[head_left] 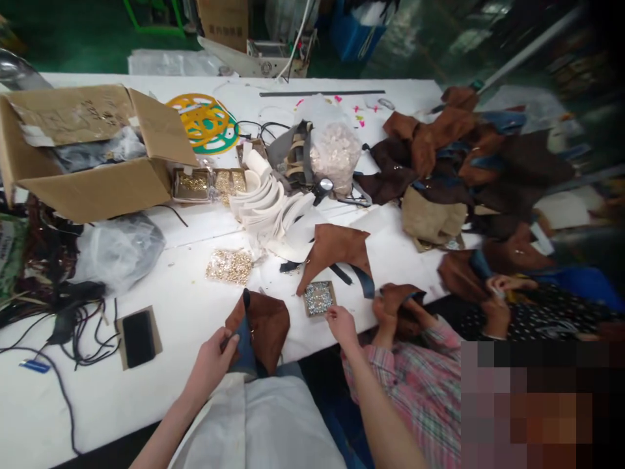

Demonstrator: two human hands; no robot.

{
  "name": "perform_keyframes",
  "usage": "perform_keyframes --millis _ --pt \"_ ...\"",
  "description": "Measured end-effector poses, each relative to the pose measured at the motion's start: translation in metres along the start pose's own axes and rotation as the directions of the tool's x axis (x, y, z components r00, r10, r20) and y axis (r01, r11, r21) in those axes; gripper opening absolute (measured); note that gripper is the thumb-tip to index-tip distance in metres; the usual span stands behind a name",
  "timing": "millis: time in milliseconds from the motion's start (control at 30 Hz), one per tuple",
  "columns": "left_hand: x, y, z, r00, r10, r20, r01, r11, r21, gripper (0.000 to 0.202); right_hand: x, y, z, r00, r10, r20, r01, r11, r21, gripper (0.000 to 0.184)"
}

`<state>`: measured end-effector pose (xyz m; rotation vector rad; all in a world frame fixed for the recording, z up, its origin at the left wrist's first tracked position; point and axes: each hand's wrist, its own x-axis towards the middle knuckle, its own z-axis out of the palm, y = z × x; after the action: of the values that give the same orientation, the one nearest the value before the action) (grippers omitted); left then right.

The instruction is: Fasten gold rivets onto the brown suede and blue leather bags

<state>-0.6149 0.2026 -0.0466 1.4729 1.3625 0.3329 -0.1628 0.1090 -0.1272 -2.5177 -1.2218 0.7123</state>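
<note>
My left hand (215,350) grips the edge of a brown suede piece (271,327) with blue lining, holding it at the table's front edge against my lap. My right hand (342,326) is at the near right corner of a small box of silver metal studs (318,298). Its thumb and fingers are pinched together; whatever lies between them is too small to make out. Just behind that box lies another brown suede piece (339,246), partly folded over to its blue side. A clear bag of gold studs (229,266) rests to the left.
A large open carton (92,189) stands at the back left, with small boxes of gold fittings (193,185) beside it. Curved white strips (273,205) are stacked mid-table. A phone (138,339) lies left. Co-workers' hands (385,319) handle brown pieces at the right, near a heaped pile (439,150).
</note>
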Motion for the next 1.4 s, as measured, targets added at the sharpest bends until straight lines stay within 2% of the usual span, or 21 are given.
perform_keyframes --millis 100,233,333,467,667,867,933,1000,1067,1133,1267,1400 --pt "0.004 0.007 0.003 1.0 0.02 0.019 -0.02 0.999 0.032 0.038 0.007 -0.009 0.014 0.999 -0.026 -0.02 0.024 0.996 -0.091 0.034" --pt "0.008 0.028 0.011 0.999 0.031 0.022 -0.033 0.998 0.059 0.036 0.023 -0.022 0.019 0.996 -0.076 -0.051 0.061 0.966 -0.25 0.033" --pt "0.008 0.04 0.02 0.998 0.04 0.044 -0.043 0.996 0.081 0.035 0.032 -0.029 0.022 0.992 -0.129 0.0 0.127 0.981 -0.149 0.043" --pt "0.009 0.047 0.03 0.995 0.044 0.089 -0.055 0.99 0.127 0.034 0.036 -0.035 0.028 0.969 -0.247 0.009 0.248 0.968 -0.036 0.053" --pt "0.011 0.06 0.032 0.991 0.05 0.122 -0.069 0.985 0.159 0.033 0.042 -0.029 0.026 0.938 -0.338 0.073 0.344 0.935 -0.09 0.046" --pt "0.011 0.073 0.037 0.988 0.064 0.144 -0.089 0.98 0.176 0.033 0.05 -0.024 0.032 0.95 -0.297 0.093 0.305 0.949 -0.086 0.029" --pt "0.009 0.074 0.039 0.987 0.066 0.145 -0.092 0.98 0.176 0.033 0.051 -0.022 0.036 0.954 -0.284 0.097 0.286 0.958 -0.008 0.027" --pt "0.007 0.073 0.04 0.987 0.075 0.14 -0.099 0.979 0.176 0.033 0.051 -0.017 0.039 0.965 -0.253 0.073 0.236 0.954 0.187 0.023" --pt "0.006 0.072 0.039 0.988 0.084 0.133 -0.107 0.978 0.177 0.032 0.051 -0.01 0.041 0.984 -0.176 0.025 0.144 0.87 0.471 0.015" --pt "0.005 0.07 0.037 0.988 0.089 0.127 -0.112 0.977 0.184 0.033 0.05 -0.003 0.043 0.998 -0.071 0.0 0.052 0.734 0.677 0.015" --pt "0.003 0.066 0.034 0.989 0.075 0.126 -0.098 0.976 0.196 0.035 0.045 0.009 0.05 0.989 0.141 0.044 -0.111 0.517 0.849 0.03" --pt "0.002 0.063 0.037 0.99 0.072 0.119 -0.094 0.977 0.191 0.037 0.038 0.02 0.054 0.964 0.213 0.16 -0.216 0.272 0.938 0.041"
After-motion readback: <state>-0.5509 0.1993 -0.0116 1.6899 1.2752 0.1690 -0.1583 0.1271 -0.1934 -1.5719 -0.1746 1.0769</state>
